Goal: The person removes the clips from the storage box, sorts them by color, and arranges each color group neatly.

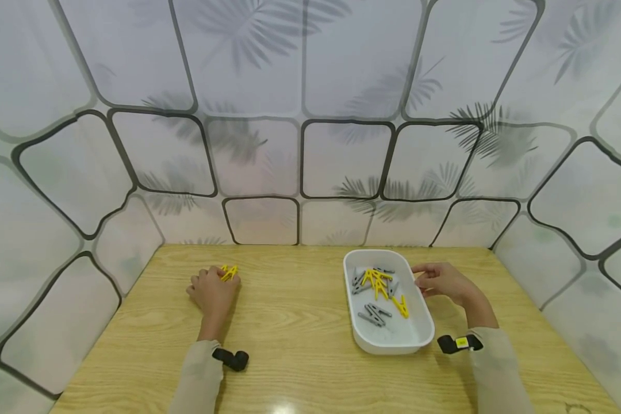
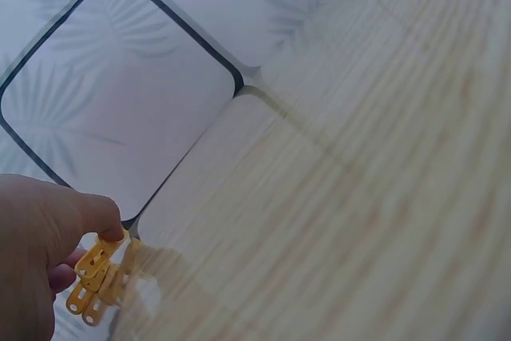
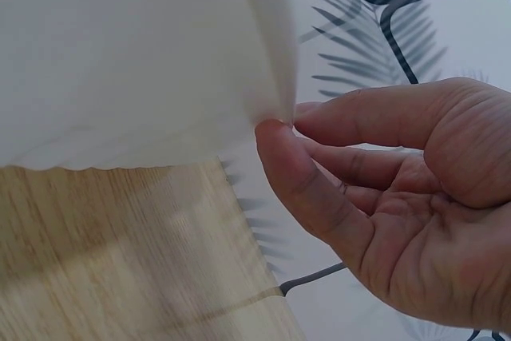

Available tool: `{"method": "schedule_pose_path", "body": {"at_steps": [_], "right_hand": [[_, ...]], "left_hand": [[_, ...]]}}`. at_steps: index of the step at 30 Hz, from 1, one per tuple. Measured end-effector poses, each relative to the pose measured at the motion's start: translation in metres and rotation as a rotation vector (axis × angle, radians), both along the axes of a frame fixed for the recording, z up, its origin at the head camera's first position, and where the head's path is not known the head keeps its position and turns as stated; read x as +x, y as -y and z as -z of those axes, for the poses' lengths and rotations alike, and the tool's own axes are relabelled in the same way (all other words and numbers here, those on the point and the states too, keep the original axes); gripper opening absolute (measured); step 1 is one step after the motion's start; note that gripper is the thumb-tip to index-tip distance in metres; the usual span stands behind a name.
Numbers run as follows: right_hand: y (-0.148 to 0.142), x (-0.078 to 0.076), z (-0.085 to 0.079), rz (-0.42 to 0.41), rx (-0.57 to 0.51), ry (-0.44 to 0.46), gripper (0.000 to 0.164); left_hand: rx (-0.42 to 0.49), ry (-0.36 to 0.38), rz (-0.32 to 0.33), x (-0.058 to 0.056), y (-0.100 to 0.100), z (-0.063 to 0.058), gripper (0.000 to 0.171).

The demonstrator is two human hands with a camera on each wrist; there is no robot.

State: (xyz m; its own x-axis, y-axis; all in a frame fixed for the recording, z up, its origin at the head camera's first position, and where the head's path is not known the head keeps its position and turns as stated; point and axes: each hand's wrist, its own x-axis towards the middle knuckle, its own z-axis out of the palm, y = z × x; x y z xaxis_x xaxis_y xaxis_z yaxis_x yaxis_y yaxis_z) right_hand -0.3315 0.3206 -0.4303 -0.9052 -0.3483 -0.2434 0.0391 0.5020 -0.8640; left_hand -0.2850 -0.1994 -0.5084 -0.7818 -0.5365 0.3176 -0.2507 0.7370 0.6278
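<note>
Left hand: in the head view, at about 8 o'clock from the middle, the left hand (image 1: 214, 290) is bent over the table with curled fingers, pinching yellow clips (image 2: 96, 277).
Left grip: the left wrist view shows one digit bent onto the end of the clips and other fingertips behind them, so the hand is barely parted, just by what it holds.
Held clips: between 1 and 2 o'clock from the left hand, more than one, bunched together, low over the table.
Right hand: the right hand (image 1: 447, 283), at about 4 o'clock, has thumb and forefinger nearly together, lightly pinching the rim of the white tray (image 1: 416, 333); the other fingers are loosely bent behind.
Tray: between 4 and 5 o'clock, upright on the wooden table (image 1: 290, 322), well apart from the left hand.
Inside the tray: a mixed heap of yellow and grey clips (image 1: 376, 282) towards 11 o'clock; a single yellow clip (image 1: 403, 308) near 4 o'clock; a few grey clips (image 1: 375, 316) between 7 and 8 o'clock.
Wrists: each beige sleeve (image 1: 199, 368) has a black band (image 1: 231, 359) at the cuff.
Behind: at 12 o'clock, a patterned wall (image 1: 264, 155).
</note>
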Motion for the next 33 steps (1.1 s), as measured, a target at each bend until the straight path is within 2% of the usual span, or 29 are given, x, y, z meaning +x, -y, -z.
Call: {"method": "schedule_pose_path", "body": {"at_steps": [9,26,29,33], "right_hand": [[-0.0016,-0.0001,-0.0020,0.003,0.005,0.000,0.052],[-0.0012,-0.0007,0.0019,-0.006,-0.004,0.001,0.051],[-0.0018,-0.0003,0.0016,-0.013,-0.007,-0.004,0.052],[-0.0019,-0.0008,0.0021,-0.010,-0.007,-0.005,0.052]], "left_hand": [[-0.009,-0.025,-0.005,-0.0019,-0.0010,0.0006,0.034],[-0.014,-0.065,0.053,-0.0014,-0.0027,-0.0023,0.036],[-0.007,-0.112,0.092,-0.0037,-0.0022,-0.0016,0.036],[0.020,-0.255,0.210,-0.0080,-0.0019,-0.0003,0.038]]}}
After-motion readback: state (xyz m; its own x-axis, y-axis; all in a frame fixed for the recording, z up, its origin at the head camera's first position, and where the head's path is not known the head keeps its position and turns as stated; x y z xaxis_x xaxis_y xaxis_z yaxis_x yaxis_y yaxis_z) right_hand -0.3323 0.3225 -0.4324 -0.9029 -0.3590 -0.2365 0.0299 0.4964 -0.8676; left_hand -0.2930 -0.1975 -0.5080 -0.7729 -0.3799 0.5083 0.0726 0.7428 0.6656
